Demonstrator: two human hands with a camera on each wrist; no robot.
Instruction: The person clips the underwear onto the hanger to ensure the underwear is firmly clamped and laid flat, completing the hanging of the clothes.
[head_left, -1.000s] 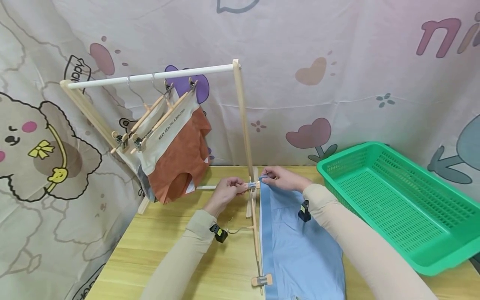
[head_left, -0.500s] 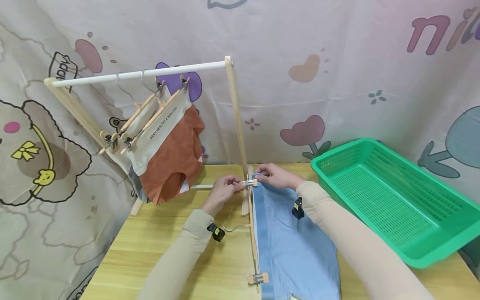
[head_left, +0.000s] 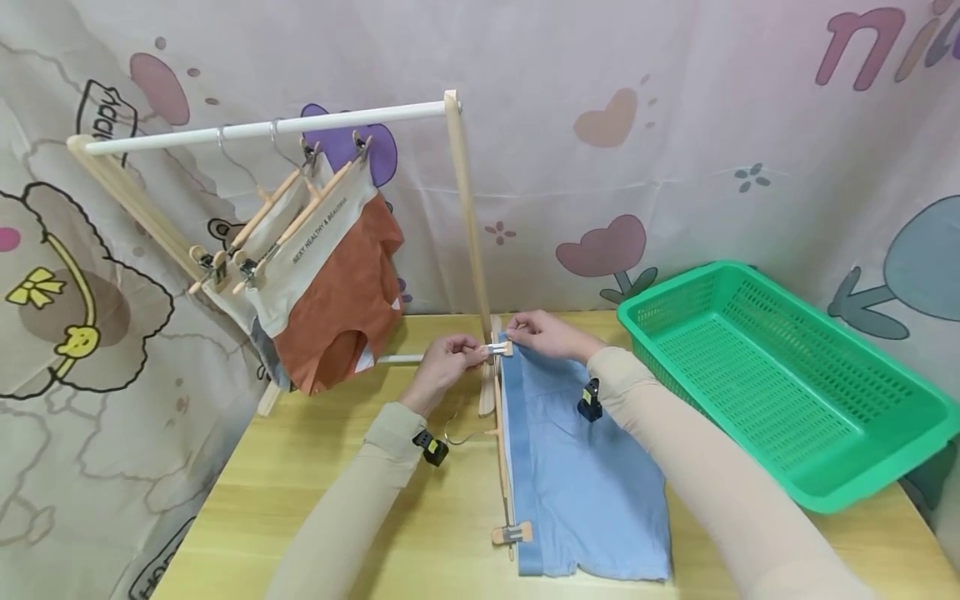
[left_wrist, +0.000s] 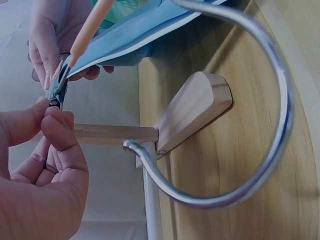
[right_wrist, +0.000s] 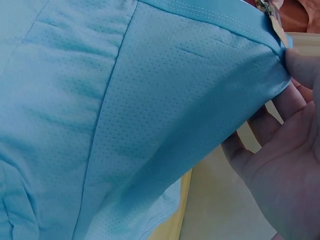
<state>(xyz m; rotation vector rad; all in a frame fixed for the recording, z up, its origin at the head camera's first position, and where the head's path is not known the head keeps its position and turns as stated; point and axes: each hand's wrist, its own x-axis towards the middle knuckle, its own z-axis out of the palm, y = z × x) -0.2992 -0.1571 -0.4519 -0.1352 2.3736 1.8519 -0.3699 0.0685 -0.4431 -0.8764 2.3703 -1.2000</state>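
Observation:
My left hand [head_left: 447, 367] pinches the far clip [head_left: 498, 349] of a wooden clip hanger [head_left: 500, 406] between thumb and fingertips. That clip's end overlaps the waistband corner of light blue underpants [head_left: 585, 492]. With thumb and fingers, my right hand [head_left: 551, 335] holds the same corner, right beside the clip. A second clip [head_left: 512, 534] sits over the waistband's near end. The underpants spread rightward over the table, the hanger bar running along their waistband. Large in the left wrist view is the hanger's metal hook [left_wrist: 285, 100]. In the right wrist view, perforated blue cloth [right_wrist: 150, 100] stretches toward my thumb.
A wooden rack [head_left: 467, 192] with a white rail [head_left: 247, 132] stands at the back left. Two hangers on it carry underpants, the front pair rust-orange [head_left: 348, 283] with a pale waistband. On the right is a green plastic basket [head_left: 757, 392]. A printed cloth covers the wall behind.
The blue waistband corner has shifted left against the far clip, whose end now overlaps it. Both hands keep their grips. The head view has turned slightly.

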